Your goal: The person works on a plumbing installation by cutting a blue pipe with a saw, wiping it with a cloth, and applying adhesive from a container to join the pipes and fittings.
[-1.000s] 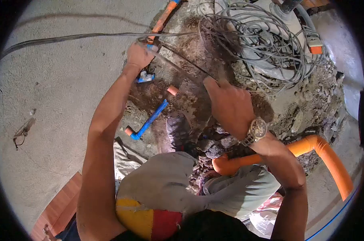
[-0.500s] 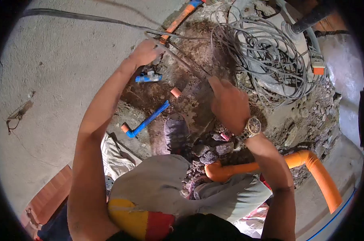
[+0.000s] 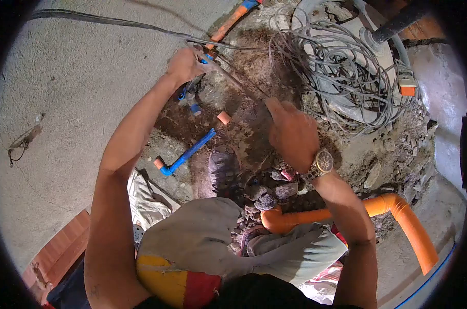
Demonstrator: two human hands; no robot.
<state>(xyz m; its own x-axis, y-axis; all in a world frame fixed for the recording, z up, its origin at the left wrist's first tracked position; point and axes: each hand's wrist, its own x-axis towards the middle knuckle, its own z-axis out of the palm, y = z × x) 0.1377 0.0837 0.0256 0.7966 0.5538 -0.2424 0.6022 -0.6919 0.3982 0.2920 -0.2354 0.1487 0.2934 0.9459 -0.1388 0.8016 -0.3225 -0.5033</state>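
Note:
A hacksaw [image 3: 236, 83] with a narrow metal frame stretches between my two hands. My right hand [image 3: 294, 135], wearing a wristwatch, is closed round its near end; the handle is hidden in my fist. My left hand [image 3: 183, 66] is closed at the saw's far end, beside a blue pipe fitting [image 3: 206, 58] that joins an orange pipe [image 3: 227, 27]. Below my left hand, a blue capped pipe end [image 3: 195, 109] shows on the dirt. Nearer to me lie a short orange pipe piece [image 3: 224, 118] and a blue pipe with an elbow [image 3: 189, 152].
A tangled grey cable [image 3: 341, 72] lies over a pale round base at the upper right. A thick orange drain pipe [image 3: 347, 210] runs across rubble by my right forearm. Concrete floor [image 3: 63, 103] spreads left, with a red hollow brick [image 3: 58, 247] at lower left.
The blue fitting below my left hand has turned, its end now facing me. My left hand has shifted slightly, exposing blue plastic at its fingers. My right hand has barely moved.

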